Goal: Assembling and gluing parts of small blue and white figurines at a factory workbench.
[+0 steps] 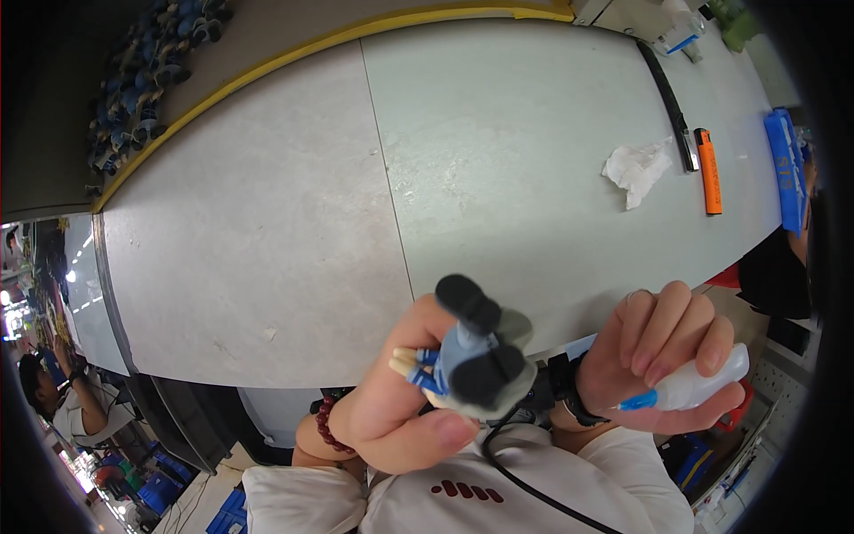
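My left hand (382, 418) grips a small figurine (458, 356) in blue and grey, with black feet and pale hands, between thumb and fingers. The figurine is tilted, its dark soles turned up toward me. Off to the right, my right hand (663, 334) is closed around a small white squeeze bottle (703, 383) with a blue tip. That tip points left, toward the figurine, and stands apart from it. Both hands are above the near edge of the grey table (267, 240).
Several similar figurines (151, 89) lie beyond a yellow-edged border (294, 58) at the far left. A crumpled white tissue (637, 173), an orange utility knife (709, 173) and a black strip (667, 98) lie at right. A blue packet (785, 169) is farther right. Another person (76, 400) sits far left.
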Available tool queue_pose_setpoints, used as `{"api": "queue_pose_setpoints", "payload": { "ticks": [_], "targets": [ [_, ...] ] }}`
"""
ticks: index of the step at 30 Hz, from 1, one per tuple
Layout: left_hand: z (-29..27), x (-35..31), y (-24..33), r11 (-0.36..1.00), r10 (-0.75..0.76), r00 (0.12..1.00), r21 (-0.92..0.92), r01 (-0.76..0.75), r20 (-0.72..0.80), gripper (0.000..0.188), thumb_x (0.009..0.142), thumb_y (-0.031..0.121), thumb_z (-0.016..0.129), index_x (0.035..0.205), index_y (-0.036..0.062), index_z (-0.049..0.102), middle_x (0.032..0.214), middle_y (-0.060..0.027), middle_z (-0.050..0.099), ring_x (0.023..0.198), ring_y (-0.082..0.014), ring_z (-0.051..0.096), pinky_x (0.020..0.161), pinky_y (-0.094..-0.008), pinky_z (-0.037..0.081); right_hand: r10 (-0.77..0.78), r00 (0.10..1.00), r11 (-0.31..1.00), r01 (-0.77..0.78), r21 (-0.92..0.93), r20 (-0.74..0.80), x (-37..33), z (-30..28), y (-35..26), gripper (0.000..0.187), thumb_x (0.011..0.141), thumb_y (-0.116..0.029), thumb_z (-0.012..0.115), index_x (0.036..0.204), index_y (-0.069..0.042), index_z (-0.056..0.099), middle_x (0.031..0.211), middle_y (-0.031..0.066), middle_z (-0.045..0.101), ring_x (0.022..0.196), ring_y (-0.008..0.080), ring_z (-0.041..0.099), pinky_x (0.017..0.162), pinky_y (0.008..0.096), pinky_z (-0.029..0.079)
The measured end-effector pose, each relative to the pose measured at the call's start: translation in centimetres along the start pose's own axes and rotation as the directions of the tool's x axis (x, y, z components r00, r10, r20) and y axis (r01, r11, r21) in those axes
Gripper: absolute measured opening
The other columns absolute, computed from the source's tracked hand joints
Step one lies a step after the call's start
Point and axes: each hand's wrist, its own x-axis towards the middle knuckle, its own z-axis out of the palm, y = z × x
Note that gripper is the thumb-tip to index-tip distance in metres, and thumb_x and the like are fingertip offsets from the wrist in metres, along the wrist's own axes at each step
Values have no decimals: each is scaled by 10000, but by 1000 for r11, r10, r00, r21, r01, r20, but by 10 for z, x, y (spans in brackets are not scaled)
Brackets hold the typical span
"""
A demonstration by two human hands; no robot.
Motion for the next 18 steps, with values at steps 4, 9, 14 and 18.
{"api": "queue_pose_setpoints", "payload": {
  "ticks": [4, 9, 14, 18],
  "targets": [
    [-1, 4, -2, 998, 23, 999, 64, -26, 50, 358, 714, -5, 484, 1031, 27, 320, 855, -57, 410, 668, -85, 368, 595, -213, 304, 26, 1000, 999, -25, -38, 15, -1, 6, -1, 350, 825, -429, 457, 784, -87, 517, 588, 29, 435, 549, 106, 410, 448, 196, 330],
    [3, 7, -2, 981, -8, 999, 192, 0, 37, 350, 706, -4, 483, 1014, 29, 320, 815, -59, 422, 637, -84, 358, 554, -216, 298, 93, 991, 979, -74, -191, 92, -1, 7, -17, 200, 799, -249, 554, 738, -60, 541, 632, 55, 487, 578, 151, 477, 473, 238, 378],
    [2, 2, -6, 946, 51, 998, 321, -39, -28, 354, 701, 2, 498, 1006, 21, 319, 807, -70, 454, 650, -114, 387, 581, -244, 324, 98, 945, 931, 24, -363, 313, -1, 8, -10, 341, 787, -450, 514, 737, -113, 506, 629, 18, 453, 568, 109, 427, 448, 201, 323],
    [4, 7, -6, 931, 70, 997, 359, -70, 12, 358, 699, 5, 505, 1004, 18, 319, 801, -73, 451, 654, -126, 393, 588, -254, 329, 113, 940, 872, 61, -486, 322, -3, 14, -13, 388, 768, -467, 541, 728, -82, 509, 650, 16, 453, 566, 127, 434, 448, 210, 328]
  ]
}}
